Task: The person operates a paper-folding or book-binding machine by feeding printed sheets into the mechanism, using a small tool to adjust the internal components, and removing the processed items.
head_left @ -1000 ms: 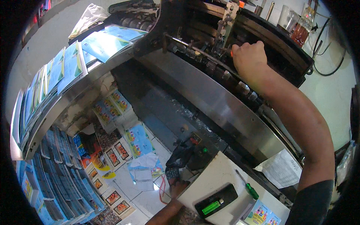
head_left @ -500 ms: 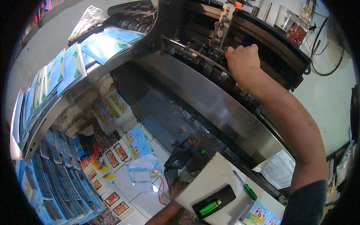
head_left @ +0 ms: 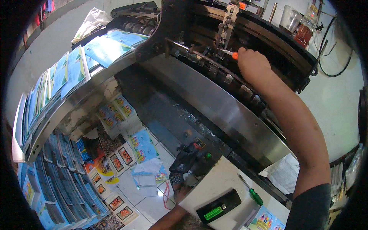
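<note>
My right hand (head_left: 254, 66) is closed round the orange handle of a screwdriver (head_left: 234, 55). Its thin metal shaft points left, with the tip at a vertical metal bracket (head_left: 227, 28) on the dark printing machine (head_left: 264, 42). A metal rod (head_left: 207, 57) crosses the machine just below that hand. Low in the picture, my left hand (head_left: 183, 194) is in shadow beside the white tabletop (head_left: 209, 180), near a black keypad device (head_left: 176, 179) and a black plastic bag (head_left: 184, 159). Its fingers are too dark and too covered to make out.
A green screwdriver (head_left: 255, 196) and a green lighter on a black phone (head_left: 226, 207) lie on the tabletop. Printed blue sheets (head_left: 73, 71) cover the delivery tray at left, above tall stacks of prints (head_left: 69, 184). A bottle of reddish liquid (head_left: 305, 32) stands behind the machine.
My right hand has drawn back slightly to the right, away from the bracket, and more of the screwdriver's orange handle and shaft shows. My left hand stays nearly where it was.
</note>
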Demonstrator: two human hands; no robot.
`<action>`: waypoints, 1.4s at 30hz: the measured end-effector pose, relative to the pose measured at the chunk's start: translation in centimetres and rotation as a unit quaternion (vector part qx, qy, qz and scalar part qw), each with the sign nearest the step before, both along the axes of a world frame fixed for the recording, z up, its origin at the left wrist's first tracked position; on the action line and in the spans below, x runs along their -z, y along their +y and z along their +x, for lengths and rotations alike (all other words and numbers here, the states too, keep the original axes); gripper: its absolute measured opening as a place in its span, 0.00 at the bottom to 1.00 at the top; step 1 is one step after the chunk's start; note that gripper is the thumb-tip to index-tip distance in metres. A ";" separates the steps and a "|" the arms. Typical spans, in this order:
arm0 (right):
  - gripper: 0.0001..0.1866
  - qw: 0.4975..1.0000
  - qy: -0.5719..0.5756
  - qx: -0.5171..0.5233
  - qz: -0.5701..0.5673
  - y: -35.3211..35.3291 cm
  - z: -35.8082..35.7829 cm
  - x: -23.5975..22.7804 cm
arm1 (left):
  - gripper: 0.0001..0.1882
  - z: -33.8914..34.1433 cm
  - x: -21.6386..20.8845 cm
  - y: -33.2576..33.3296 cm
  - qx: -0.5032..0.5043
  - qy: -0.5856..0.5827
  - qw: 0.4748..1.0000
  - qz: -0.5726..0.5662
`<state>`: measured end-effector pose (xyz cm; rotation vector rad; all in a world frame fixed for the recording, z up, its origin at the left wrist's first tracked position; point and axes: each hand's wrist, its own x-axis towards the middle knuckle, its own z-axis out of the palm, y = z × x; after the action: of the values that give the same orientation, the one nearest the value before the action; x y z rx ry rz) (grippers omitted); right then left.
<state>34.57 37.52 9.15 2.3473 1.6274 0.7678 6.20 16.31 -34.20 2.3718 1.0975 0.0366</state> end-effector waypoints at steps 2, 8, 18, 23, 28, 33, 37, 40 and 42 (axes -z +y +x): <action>0.11 1.000 0.003 0.014 -0.009 -0.2 0.3 -0.4 | 0.19 0.0 -0.2 0.1 -0.001 0.001 1.000 -0.001; 0.11 1.000 -0.007 0.015 -0.006 -1.1 1.0 -0.5 | 0.20 0.1 -0.3 0.1 -0.004 0.000 1.000 -0.002; 0.09 0.996 -0.089 -0.016 0.011 -0.8 1.6 1.2 | 0.21 -0.1 -0.3 0.1 -0.012 0.002 1.000 -0.007; 0.10 0.994 -0.099 -0.036 -0.011 -0.6 1.6 0.7 | 0.21 0.1 -0.1 -0.2 -0.011 0.001 1.000 -0.010; 0.13 0.999 -0.007 -0.026 -0.018 -0.6 1.4 0.3 | 0.21 -0.1 0.0 -0.4 -0.016 0.004 1.000 -0.014; 0.15 0.986 0.160 -0.037 -0.040 -1.0 2.2 -1.2 | 0.22 0.0 0.1 -0.4 -0.020 0.004 1.000 -0.020; 0.15 0.990 0.113 -0.049 -0.066 -1.4 2.3 -1.6 | 0.22 0.1 0.2 -0.3 -0.033 0.014 0.999 -0.040; 0.17 0.988 0.079 -0.057 -0.117 -0.6 2.2 -1.7 | 0.22 0.5 0.2 1.2 -0.109 0.046 0.980 -0.160; 0.18 0.980 0.095 -0.087 -0.154 -0.2 2.3 -1.0 | 0.22 0.3 -0.5 5.3 -0.284 0.024 0.936 -0.205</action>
<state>36.88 37.33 10.15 2.1343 1.8919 0.2941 6.54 21.58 -33.73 1.6411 1.6052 -0.0429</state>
